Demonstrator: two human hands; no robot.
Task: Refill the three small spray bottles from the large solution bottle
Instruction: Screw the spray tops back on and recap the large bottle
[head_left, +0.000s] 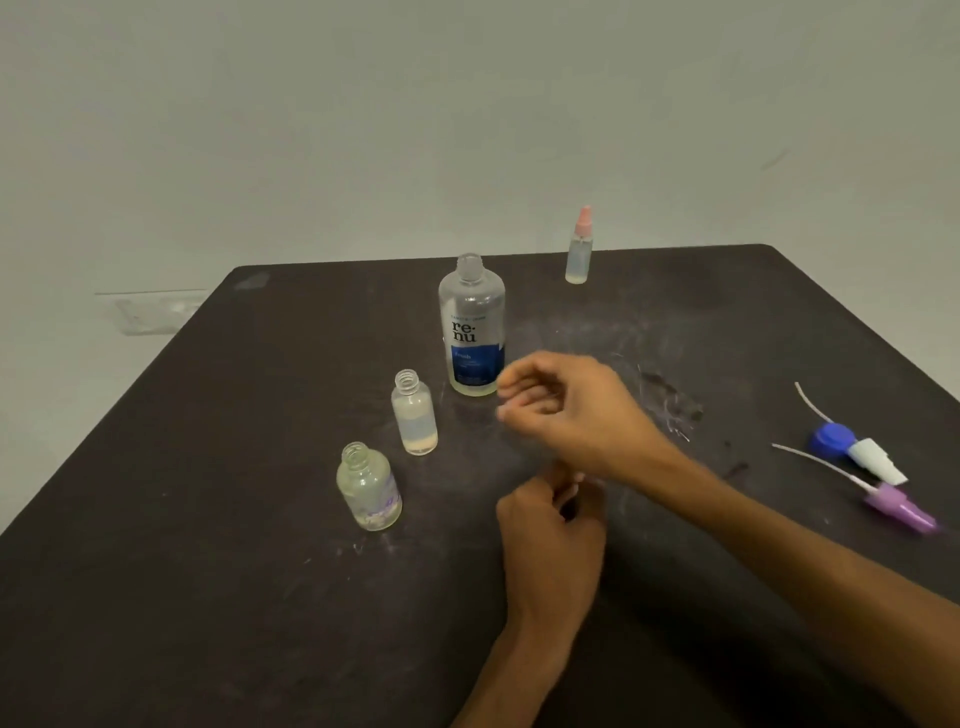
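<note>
The right hand (566, 410), fingers loosely curled and holding nothing, is hovering beside the big bottle (471, 327); it looks light, slippery, best gripped mid-body.

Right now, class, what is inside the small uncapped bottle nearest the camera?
The nearest small bottle is mostly empty; a shallow layer of clear liquid sits at its bottom. Its purple-printed label covers part of the lower wall, so the exact level cannot be seen.

There is one big bottle (471, 327) just past the right hand (566, 410). There are three small bottles: two open ones (414, 413) (369, 486) to the left of the hands, and one with a pink top (579, 247) far behind. Three loose tops lie to the right: blue (831, 437), white (875, 460), purple (901, 509).
</note>
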